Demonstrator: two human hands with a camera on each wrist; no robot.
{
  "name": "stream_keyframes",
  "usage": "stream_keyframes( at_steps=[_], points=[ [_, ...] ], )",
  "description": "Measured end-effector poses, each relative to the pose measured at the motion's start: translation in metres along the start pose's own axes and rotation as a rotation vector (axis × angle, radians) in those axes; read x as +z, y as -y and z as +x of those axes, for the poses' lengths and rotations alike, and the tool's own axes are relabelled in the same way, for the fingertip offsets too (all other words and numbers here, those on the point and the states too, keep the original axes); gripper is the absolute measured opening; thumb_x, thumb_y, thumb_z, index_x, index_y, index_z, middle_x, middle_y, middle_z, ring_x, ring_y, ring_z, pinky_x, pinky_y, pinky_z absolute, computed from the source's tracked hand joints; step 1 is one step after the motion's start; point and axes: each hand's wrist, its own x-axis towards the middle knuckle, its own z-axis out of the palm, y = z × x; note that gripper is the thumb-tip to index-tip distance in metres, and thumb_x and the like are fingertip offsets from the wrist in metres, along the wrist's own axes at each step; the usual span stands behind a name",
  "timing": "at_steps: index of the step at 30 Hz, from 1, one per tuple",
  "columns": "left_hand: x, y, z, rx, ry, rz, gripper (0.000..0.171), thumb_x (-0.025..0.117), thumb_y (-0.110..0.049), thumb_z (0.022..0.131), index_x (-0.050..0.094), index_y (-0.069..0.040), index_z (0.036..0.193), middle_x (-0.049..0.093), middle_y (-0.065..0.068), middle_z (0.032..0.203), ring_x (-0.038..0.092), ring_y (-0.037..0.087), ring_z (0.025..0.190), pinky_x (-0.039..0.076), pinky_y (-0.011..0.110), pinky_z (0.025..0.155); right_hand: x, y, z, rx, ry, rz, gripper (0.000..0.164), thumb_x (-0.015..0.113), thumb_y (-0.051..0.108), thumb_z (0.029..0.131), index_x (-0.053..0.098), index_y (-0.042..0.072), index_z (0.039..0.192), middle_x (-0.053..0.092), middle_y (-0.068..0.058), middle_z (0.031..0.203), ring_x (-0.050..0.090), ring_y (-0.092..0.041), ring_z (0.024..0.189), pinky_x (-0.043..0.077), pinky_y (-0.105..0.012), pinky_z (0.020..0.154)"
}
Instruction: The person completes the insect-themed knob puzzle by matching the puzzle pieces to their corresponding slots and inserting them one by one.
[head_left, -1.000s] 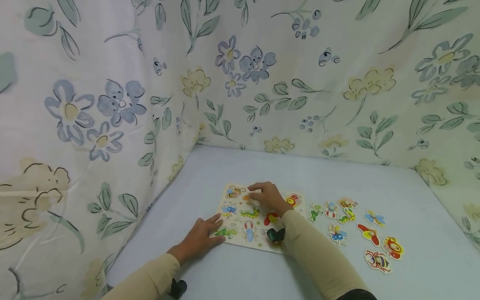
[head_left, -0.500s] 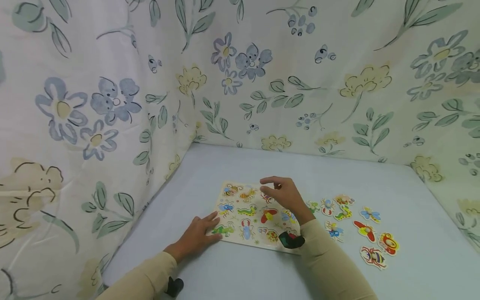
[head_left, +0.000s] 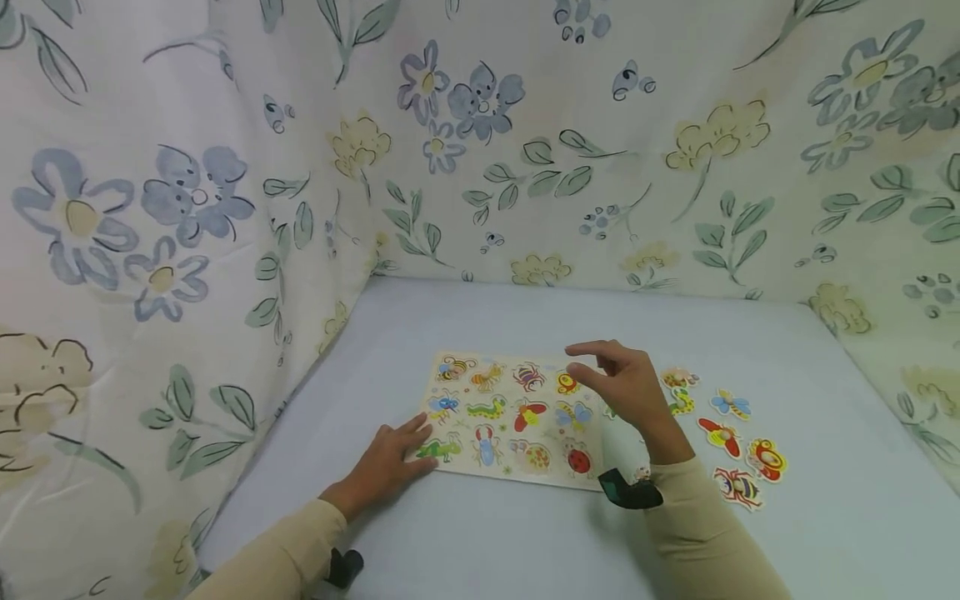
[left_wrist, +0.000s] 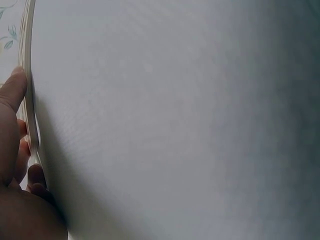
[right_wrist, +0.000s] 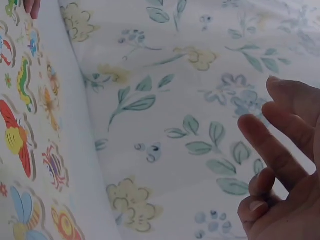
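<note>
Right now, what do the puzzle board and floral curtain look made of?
Puzzle board: probably wood or thick card, smooth printed face, pale, layered-looking edge in the left wrist view. Floral curtain: likely matte fabric, draping softly round the corner.

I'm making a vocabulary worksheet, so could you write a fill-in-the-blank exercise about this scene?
1. The hand touching the puzzle board is the person's ____ one.
2. The right hand holds ____.
3. In the head view, loose pieces lie to the ____ of the board.
4. The ladybug on the board is mainly ____ with dark spots.

Missing words: left; nothing; right; red.
</note>
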Motion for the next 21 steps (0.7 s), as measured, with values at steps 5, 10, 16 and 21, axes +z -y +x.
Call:
stream_keyframes(
  at_steps=[5, 10, 16, 21],
  points=[
    [-0.001, -0.001, 0.000, -0.006, 0.003, 0.004, 0.065, 0.071, -0.042, 0.086, 0.050, -0.012, 0.141, 0.034, -0.005, 0.152, 0.038, 0.013, 0.089, 0.035, 0.033, 0.076, -0.024, 0.000, -0.017, 0.006, -0.053, -0.041, 0.021, 0.071, -0.005, 0.084, 0.071, -0.006, 0.105, 0.046, -0.009, 0.072, 0.037, -0.024, 0.071, 0.031, -0.029, 0.060],
    [-0.005, -0.003, 0.002, -0.015, 0.004, 0.006, 0.066, 0.071, -0.041, 0.087, 0.049, -0.012, 0.142, 0.033, -0.005, 0.153, 0.037, 0.014, 0.089, 0.034, 0.033, 0.076, -0.047, -0.005, -0.036, 0.022, -0.093, -0.024, 0.022, 0.068, -0.011, 0.083, 0.069, -0.009, 0.106, 0.059, -0.017, 0.084, 0.041, -0.022, 0.076, 0.036, -0.021, 0.066],
    [-0.004, -0.004, 0.001, -0.013, -0.003, -0.007, 0.065, 0.072, -0.039, 0.086, 0.050, -0.011, 0.140, 0.034, -0.003, 0.152, 0.037, 0.015, 0.089, 0.034, 0.033, 0.075, -0.068, -0.018, -0.060, 0.098, -0.130, -0.061, 0.023, 0.068, -0.010, 0.085, 0.069, -0.008, 0.107, 0.064, -0.020, 0.096, 0.047, -0.014, 0.085, 0.039, -0.015, 0.080],
    [0.000, -0.002, 0.002, -0.020, -0.007, -0.003, 0.065, 0.073, -0.039, 0.086, 0.051, -0.011, 0.140, 0.035, -0.004, 0.152, 0.037, 0.014, 0.088, 0.034, 0.032, 0.075, -0.086, -0.050, -0.088, 0.149, -0.199, -0.096, 0.026, 0.071, -0.008, 0.083, 0.070, -0.005, 0.109, 0.049, -0.009, 0.074, 0.036, -0.015, 0.073, 0.032, -0.020, 0.065]
  ],
)
